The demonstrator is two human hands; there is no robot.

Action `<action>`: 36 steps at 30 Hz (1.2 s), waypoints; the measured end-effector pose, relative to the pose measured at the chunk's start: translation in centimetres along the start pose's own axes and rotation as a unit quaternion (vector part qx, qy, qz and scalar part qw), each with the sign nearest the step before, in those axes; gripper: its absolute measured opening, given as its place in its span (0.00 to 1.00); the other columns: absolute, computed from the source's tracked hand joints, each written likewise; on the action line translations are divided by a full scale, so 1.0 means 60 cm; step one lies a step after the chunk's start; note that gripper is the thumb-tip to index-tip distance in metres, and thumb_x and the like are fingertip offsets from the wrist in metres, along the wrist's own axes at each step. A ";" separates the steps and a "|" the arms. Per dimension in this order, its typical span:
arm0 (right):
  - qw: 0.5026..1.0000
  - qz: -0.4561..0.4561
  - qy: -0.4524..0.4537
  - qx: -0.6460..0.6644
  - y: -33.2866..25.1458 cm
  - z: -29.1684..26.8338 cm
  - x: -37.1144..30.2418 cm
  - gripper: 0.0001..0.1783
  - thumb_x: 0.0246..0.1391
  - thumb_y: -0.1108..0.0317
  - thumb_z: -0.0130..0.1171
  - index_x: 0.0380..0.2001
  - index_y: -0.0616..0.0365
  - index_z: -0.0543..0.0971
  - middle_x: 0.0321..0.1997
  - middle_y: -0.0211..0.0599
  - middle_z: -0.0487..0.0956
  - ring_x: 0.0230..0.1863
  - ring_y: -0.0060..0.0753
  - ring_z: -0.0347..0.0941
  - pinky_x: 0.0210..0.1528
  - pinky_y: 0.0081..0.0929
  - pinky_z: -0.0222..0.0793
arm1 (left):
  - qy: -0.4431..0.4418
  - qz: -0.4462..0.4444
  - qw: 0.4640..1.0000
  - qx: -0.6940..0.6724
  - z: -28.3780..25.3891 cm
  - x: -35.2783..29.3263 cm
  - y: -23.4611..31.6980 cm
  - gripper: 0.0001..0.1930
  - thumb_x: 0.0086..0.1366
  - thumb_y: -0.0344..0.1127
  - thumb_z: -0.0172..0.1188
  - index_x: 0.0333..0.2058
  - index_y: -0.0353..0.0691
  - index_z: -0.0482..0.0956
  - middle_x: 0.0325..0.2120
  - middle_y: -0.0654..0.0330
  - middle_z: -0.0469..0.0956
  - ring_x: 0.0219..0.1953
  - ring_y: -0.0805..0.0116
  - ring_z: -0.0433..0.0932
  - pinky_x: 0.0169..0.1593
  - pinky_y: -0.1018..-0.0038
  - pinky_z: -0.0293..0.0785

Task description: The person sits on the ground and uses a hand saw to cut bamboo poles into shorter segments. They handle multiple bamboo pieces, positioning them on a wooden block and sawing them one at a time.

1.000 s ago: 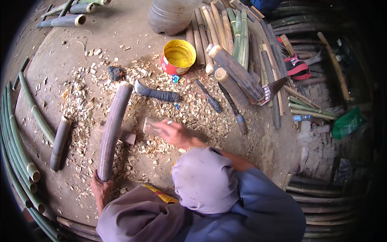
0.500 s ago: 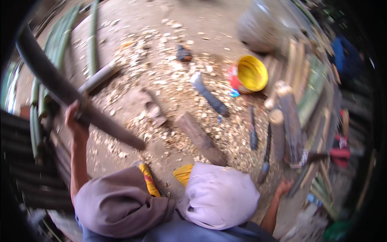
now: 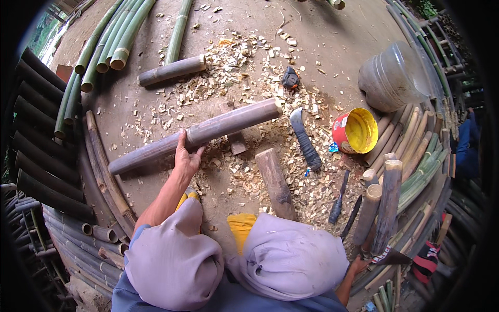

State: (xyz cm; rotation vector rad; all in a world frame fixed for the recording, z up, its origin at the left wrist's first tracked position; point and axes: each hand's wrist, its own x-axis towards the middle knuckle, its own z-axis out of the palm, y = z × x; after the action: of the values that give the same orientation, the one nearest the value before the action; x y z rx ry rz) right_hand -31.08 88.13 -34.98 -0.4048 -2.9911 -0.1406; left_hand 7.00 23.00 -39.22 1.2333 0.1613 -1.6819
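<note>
My left hand (image 3: 187, 157) is closed around a dark bamboo section (image 3: 228, 125), holding it slanted, its pale cut end up to the right. Beneath it a short notched wood piece (image 3: 237, 143) is partly covered. Beside my right knee, my right hand (image 3: 358, 265) reaches low with its fingers stretched to the patterned handle (image 3: 381, 255) of a dark-bladed tool (image 3: 399, 258); whether they touch is too small to tell. A brown wood block (image 3: 275, 182) lies before my knees. To its right lie a wrapped-handled blade (image 3: 305, 139) and a thin dark-handled tool (image 3: 339, 200).
Wood chips (image 3: 228, 67) cover the ground. A red bucket (image 3: 340, 134), yellow inside, stands at right beside a large clear plastic container (image 3: 392, 78). Upright bamboo pieces (image 3: 389, 203) stand near my right side. Green poles (image 3: 125, 41) and another cut section (image 3: 171, 71) lie far left.
My left hand has swung the bamboo section inward to the middle, reversing its slant. My right hand has moved lower, closer to the patterned handle. The view has shifted left.
</note>
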 end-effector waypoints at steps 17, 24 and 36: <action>0.993 -0.075 -0.055 0.074 0.103 0.021 0.012 0.33 0.43 0.70 0.61 0.57 0.57 0.69 0.54 0.47 0.73 0.56 0.48 0.68 0.59 0.39 0.62 | -0.292 0.388 0.330 0.810 0.051 -0.005 0.060 0.41 0.37 0.32 0.73 0.54 0.39 0.67 0.46 0.48 0.73 0.49 0.48 0.71 0.54 0.61 0.68; 0.977 -0.105 0.112 0.146 0.034 -0.022 0.003 0.24 0.40 0.80 0.56 0.46 0.60 0.75 0.38 0.46 0.76 0.40 0.45 0.73 0.45 0.38 0.69 | -0.294 0.348 0.295 0.840 0.047 -0.001 0.078 0.41 0.36 0.38 0.71 0.53 0.35 0.69 0.44 0.45 0.75 0.47 0.47 0.74 0.51 0.60 0.69; 0.908 0.282 0.090 0.297 0.293 0.015 0.230 0.19 0.48 0.50 0.62 0.30 0.57 0.80 0.36 0.40 0.79 0.36 0.47 0.75 0.38 0.48 0.71 | -0.464 0.255 0.298 0.794 0.060 0.142 0.156 0.47 0.37 0.35 0.76 0.59 0.40 0.62 0.51 0.50 0.70 0.49 0.53 0.72 0.51 0.61 0.71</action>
State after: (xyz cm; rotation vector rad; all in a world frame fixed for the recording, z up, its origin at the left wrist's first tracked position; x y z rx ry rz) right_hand -39.63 108.64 -32.74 -1.0595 -2.4295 0.7188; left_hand 12.05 10.90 -40.24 0.7916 -2.9020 -1.1951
